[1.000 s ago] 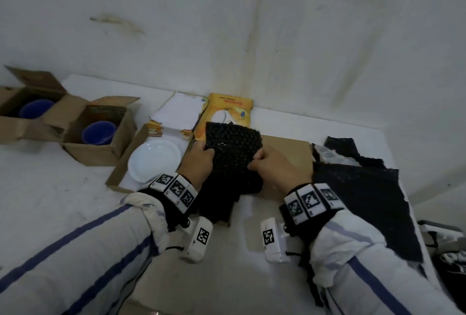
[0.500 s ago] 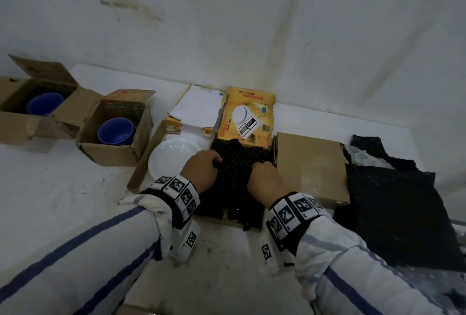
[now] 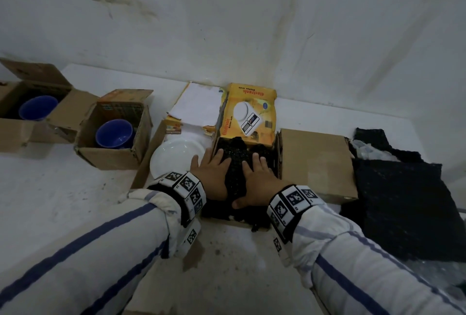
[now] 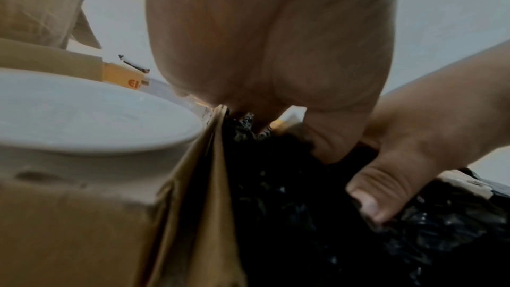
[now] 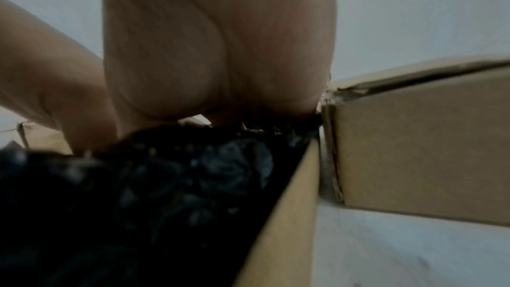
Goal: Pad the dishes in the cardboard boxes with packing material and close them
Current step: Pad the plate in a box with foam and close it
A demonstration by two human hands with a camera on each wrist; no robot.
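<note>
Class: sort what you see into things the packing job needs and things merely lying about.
Job:
left hand and right hand, flat on black bubble wrap
white round plate
two blue bowls in open cardboard boxes

Lying about:
stained white wall

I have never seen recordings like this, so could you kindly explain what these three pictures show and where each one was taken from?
No machine here: a person with cameras on the head and both wrists. The head view looks down at the left hand and right hand, both pressing flat on black bubble wrap in an open yellow box. The wrist views look along each palm from below. Beside it are a white plate in another box, two boxes holding blue bowls, a closed brown box and more black wrap.
</note>
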